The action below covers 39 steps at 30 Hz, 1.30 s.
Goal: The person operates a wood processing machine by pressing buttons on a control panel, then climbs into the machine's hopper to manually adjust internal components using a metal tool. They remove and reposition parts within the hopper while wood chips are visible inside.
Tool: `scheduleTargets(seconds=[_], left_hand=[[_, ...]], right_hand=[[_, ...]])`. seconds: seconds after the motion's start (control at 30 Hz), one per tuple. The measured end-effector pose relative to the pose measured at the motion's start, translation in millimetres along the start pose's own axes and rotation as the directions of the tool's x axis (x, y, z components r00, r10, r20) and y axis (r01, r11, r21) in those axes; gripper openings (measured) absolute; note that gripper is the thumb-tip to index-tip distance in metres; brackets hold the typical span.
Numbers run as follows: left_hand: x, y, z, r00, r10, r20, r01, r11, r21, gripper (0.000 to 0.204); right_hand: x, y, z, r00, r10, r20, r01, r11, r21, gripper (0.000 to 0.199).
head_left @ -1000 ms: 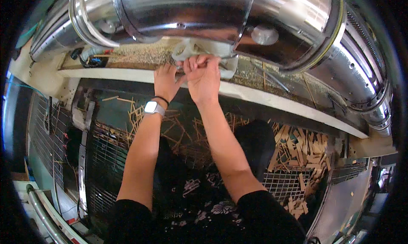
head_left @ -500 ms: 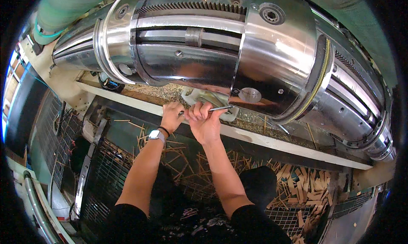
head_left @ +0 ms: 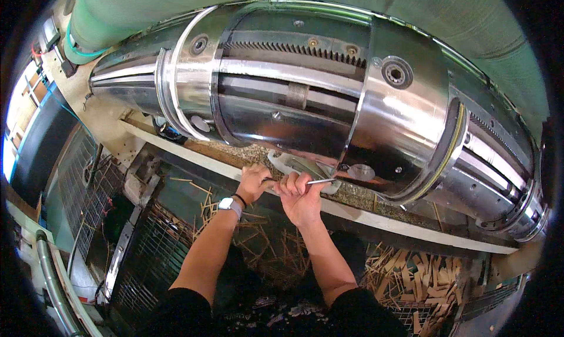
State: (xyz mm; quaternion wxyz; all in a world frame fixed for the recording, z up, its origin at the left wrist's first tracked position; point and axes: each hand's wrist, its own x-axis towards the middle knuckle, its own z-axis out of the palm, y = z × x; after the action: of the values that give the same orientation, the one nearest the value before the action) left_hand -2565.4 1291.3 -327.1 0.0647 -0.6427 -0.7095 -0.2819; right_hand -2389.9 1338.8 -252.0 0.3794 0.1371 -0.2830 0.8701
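Observation:
My right hand [head_left: 301,203] is closed round a thin grey metal rod [head_left: 320,181], its thumb lying along it. The rod's kind is unclear. Just beside it, my left hand [head_left: 252,184] has its fingers bent and pressed together at a small dark end, mostly hidden between the two hands. Both hands are over the pale beam, in front of a whitish plastic tray [head_left: 282,160] with long thin pieces in it. Above and behind them lies a large shiny metal cylinder [head_left: 282,118] with slots and a toothed strip.
A long pale beam [head_left: 376,218] runs below the cylinder. Cardboard scraps [head_left: 432,272] and thin strips cover part of the floor and the wire grating [head_left: 144,263]. A big green roller [head_left: 458,20] arches behind, and a metal pipe [head_left: 53,278] stands at the lower left.
The view has shifted, so the cylinder, tray and hands appear lower and further right. Both hands keep nearly the same pose, with the rod still in the right one.

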Motion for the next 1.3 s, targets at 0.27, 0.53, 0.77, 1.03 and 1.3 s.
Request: scheduleTargets(seconds=[0.27, 0.53, 0.77, 1.03, 1.3], left_hand=[[1, 5, 1, 0.996, 0.082, -0.039, -0.082, 0.997, 0.0, 0.023], [4, 13, 1, 0.998, 0.01, -0.066, -0.012, 0.999, -0.035, 0.026], [-5, 12, 6, 0.987, -0.043, -0.153, 0.04, 0.999, -0.024, 0.031], [4, 17, 5, 0.985, -0.165, 0.041, 0.166, 0.986, -0.009, 0.038], [0, 8, 13, 0.994, -0.097, -0.042, 0.099, 0.993, 0.059, 0.041]], right_hand=[[-39, -28, -32, 0.91, 0.238, -0.339, -0.223, 0.971, 0.083, 0.056], [-105, -112, -36, 0.899, -0.093, -0.428, -0.361, 0.394, -0.845, 0.043], [-86, -161, -12, 0.968, -0.134, -0.21, -0.243, -0.323, -0.915, 0.028], [-77, -134, 21, 0.988, -0.151, -0.004, -0.047, -0.28, -0.959, 0.014], [-104, -81, 26, 0.975, -0.157, -0.157, -0.108, 0.279, -0.954, 0.013]])
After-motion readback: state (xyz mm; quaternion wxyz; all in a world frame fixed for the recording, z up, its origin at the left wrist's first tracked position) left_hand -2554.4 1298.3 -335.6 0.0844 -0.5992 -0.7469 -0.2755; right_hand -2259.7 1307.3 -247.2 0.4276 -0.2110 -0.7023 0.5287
